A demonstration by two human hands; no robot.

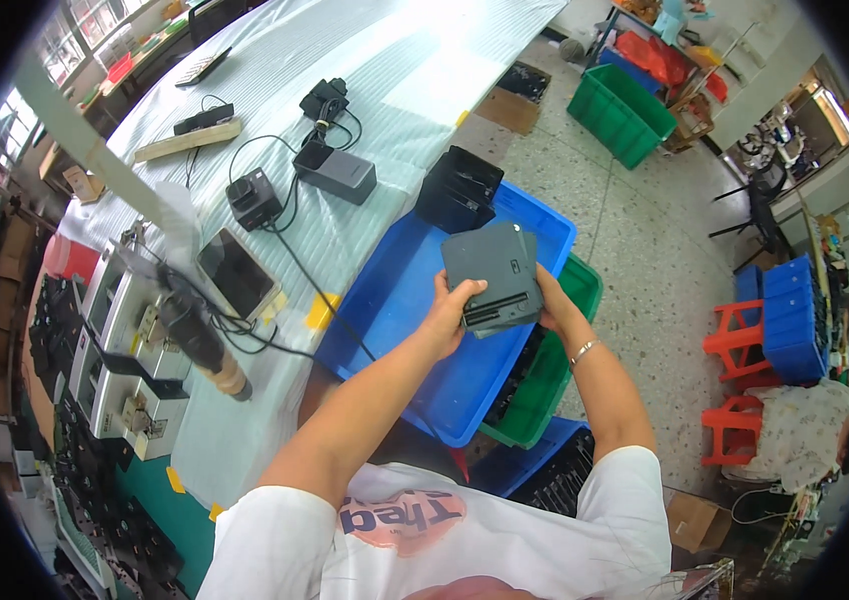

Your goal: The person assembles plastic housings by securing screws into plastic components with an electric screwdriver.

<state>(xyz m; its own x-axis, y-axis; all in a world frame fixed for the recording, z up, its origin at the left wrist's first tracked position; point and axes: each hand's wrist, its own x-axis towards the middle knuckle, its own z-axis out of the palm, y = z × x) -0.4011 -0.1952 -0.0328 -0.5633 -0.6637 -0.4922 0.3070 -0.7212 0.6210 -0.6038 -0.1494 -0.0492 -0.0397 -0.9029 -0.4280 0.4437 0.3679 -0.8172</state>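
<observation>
Between my two hands is a stack of flat, dark grey plastic panels (490, 265), held over a blue bin (425, 385). My left hand (452, 310) grips its left edge, the thumb lying on top. At the right edge my right hand (551, 300) is wrapped round the stack, its fingers mostly hidden behind it. The top panel has slots near its lower edge and a small cutout at the right. More black plastic parts (459, 188) stand at the far end of the blue bin.
Left is a covered worktable (395, 130) with a grey box-shaped device (337, 172), an action camera (254, 198), a phone (237, 270), cables and an electric screwdriver (195, 325). A green bin (545, 400) sits beside the blue one. Red stools (735, 340) stand right.
</observation>
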